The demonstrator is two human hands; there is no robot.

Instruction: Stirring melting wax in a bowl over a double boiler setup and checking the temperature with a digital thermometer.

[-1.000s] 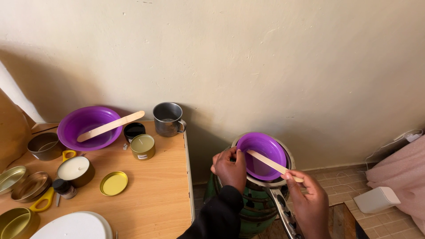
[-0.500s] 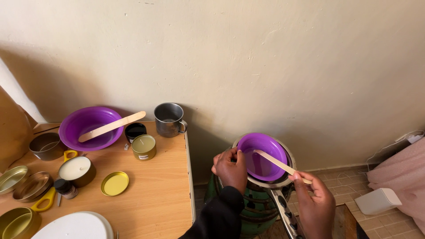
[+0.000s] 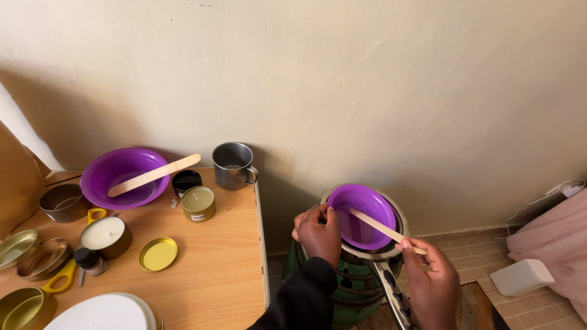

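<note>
I see my left hand (image 3: 318,233) at the near-left rim of the small purple bowl (image 3: 361,214), its grip pressed on the rim with the thumb on the inside edge. This bowl sits inside a metal pot (image 3: 391,247), and the pot stands on a green stove (image 3: 351,293) on the floor, to the right of the tabletop (image 3: 214,269). My right hand (image 3: 431,281) is nearer and more to the right, and its grip is pinching the near end of a flat wooden stick (image 3: 379,225) between thumb and fingers. The stick lies tilted across the bowl, its far end down inside it and its near end passing over the right rim of the pot. The long handle of the pot (image 3: 391,296) points toward me, between my two hands. On the tabletop to the left, well apart from my hands, there is a bigger purple bowl (image 3: 122,177) with a second wooden stick (image 3: 153,175) resting across it. Just to its right stand a small black jar (image 3: 185,180), a gold tin candle (image 3: 198,203) and, farther back, a metal mug (image 3: 233,165). Nearer there are a white candle in a dark tin (image 3: 105,236), a yellow lid (image 3: 158,254) and yellow-handled scissors (image 3: 64,275). At the far right, on the tiled floor, lies a white box-shaped thing (image 3: 521,276) beside pink cloth (image 3: 556,238).
</note>
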